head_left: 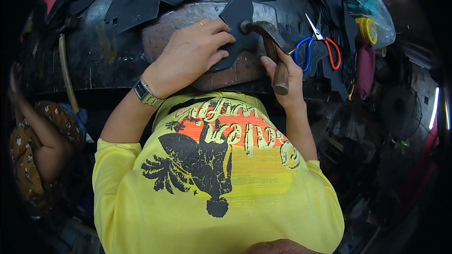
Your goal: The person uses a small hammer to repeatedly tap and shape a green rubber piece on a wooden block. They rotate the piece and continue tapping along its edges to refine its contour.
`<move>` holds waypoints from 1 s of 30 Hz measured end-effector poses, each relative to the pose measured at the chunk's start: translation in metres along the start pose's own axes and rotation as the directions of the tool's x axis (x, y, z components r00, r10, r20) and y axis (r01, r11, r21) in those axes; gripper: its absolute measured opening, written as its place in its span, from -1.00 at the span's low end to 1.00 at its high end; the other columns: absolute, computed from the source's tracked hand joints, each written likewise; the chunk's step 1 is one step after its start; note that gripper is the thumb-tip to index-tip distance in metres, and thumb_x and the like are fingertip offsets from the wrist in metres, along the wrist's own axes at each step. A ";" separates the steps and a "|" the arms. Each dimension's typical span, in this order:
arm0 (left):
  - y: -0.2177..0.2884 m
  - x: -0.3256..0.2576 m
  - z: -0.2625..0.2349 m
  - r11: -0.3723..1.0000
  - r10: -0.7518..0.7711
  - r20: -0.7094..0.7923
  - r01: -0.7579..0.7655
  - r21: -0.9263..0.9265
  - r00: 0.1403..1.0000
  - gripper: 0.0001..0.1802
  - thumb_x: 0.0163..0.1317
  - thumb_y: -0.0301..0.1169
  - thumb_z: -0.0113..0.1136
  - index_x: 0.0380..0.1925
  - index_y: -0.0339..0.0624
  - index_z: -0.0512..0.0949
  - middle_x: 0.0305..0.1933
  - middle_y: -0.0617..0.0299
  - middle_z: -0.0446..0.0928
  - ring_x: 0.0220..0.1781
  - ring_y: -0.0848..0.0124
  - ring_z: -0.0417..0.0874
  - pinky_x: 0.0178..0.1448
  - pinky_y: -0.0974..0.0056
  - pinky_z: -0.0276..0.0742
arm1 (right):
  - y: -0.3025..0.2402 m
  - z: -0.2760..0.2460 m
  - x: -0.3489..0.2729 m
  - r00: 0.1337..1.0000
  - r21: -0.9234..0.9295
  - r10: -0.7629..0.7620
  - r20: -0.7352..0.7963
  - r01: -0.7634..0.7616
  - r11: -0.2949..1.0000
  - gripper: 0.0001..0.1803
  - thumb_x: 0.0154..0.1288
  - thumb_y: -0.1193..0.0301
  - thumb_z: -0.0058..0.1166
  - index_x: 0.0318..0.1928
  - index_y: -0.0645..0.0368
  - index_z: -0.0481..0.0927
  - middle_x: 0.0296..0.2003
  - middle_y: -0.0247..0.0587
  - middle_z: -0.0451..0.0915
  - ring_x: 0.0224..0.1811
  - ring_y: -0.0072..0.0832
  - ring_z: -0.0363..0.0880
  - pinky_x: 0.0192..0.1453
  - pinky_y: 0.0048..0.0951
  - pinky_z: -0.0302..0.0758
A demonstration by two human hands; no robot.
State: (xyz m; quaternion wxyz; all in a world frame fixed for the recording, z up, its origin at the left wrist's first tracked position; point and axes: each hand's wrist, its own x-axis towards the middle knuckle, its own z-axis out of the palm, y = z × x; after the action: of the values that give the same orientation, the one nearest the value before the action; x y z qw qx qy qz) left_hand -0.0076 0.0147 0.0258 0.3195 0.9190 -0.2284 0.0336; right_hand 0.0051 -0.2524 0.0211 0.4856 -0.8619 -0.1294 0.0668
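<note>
In my right hand (288,77) is a hammer (281,79), its fingers wrapped round the wooden handle. The hammer's dark metal head lies over a cut black sheet piece (238,14); I cannot tell whether it touches. My left hand (200,47), with a watch on its wrist, rests at the left edge of that piece. Its fingers are bent and pressed onto the edge, with the thumb nearest me. Under the piece is a worn reddish-brown slab (233,71) on the dark table.
Scissors (318,40) with blue and red handles lie right of the hammer. Black cut sheets (155,2) spread across the back. At right are a yellow round container (366,30) and a clear plastic bag (376,11). Another wooden handle (66,68) and another person (47,146) are at left.
</note>
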 end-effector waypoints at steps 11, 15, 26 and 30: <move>0.015 -0.028 0.004 0.996 0.023 0.007 -0.024 0.083 1.000 -0.46 0.28 -0.38 0.40 0.30 -0.09 0.63 0.40 0.22 0.56 0.42 0.16 0.53 0.44 0.05 0.45 | 0.008 -0.004 -0.018 0.998 0.027 0.062 0.007 -0.062 0.998 -0.48 0.46 0.41 0.37 0.37 0.21 0.59 -0.37 -0.41 0.60 -0.41 -0.73 0.45 -0.34 -0.61 0.36; 0.012 -0.037 0.004 0.999 -0.011 -0.004 0.011 0.038 1.000 -0.50 0.28 -0.36 0.41 0.24 -0.06 0.67 0.41 0.24 0.56 0.45 0.19 0.49 0.45 0.05 0.39 | 0.012 -0.003 -0.018 0.999 0.030 0.045 0.004 -0.045 0.999 -0.45 0.46 0.40 0.38 0.39 0.22 0.58 -0.40 -0.44 0.57 -0.47 -0.75 0.43 -0.42 -0.63 0.33; 0.007 -0.028 0.004 0.985 -0.134 0.001 0.133 -0.105 0.991 -0.50 0.11 -0.25 0.56 0.11 0.07 0.74 0.29 0.29 0.59 0.32 0.20 0.52 0.38 0.09 0.33 | 0.011 -0.002 -0.018 0.998 0.076 0.061 0.018 -0.062 0.995 -0.58 0.46 0.50 0.35 0.26 0.25 0.62 -0.09 -0.20 0.78 -0.13 -0.67 0.58 0.06 -0.55 0.52; 0.008 -0.021 0.010 0.990 -0.124 -0.061 0.119 -0.070 0.990 -0.50 0.03 -0.15 0.62 0.01 0.07 0.72 0.16 0.29 0.58 0.23 0.22 0.53 0.30 0.12 0.31 | 0.010 -0.003 -0.018 0.998 0.049 0.060 0.012 -0.060 0.997 -0.59 0.46 0.50 0.34 0.26 0.25 0.62 -0.11 -0.20 0.77 -0.14 -0.68 0.56 0.03 -0.55 0.53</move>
State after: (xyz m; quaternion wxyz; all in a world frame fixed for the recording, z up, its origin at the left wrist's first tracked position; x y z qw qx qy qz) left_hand -0.0312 0.0115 0.0179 0.3586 0.9185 -0.1625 0.0365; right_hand -0.0103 -0.2649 0.0134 0.5040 -0.8527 -0.1044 0.0891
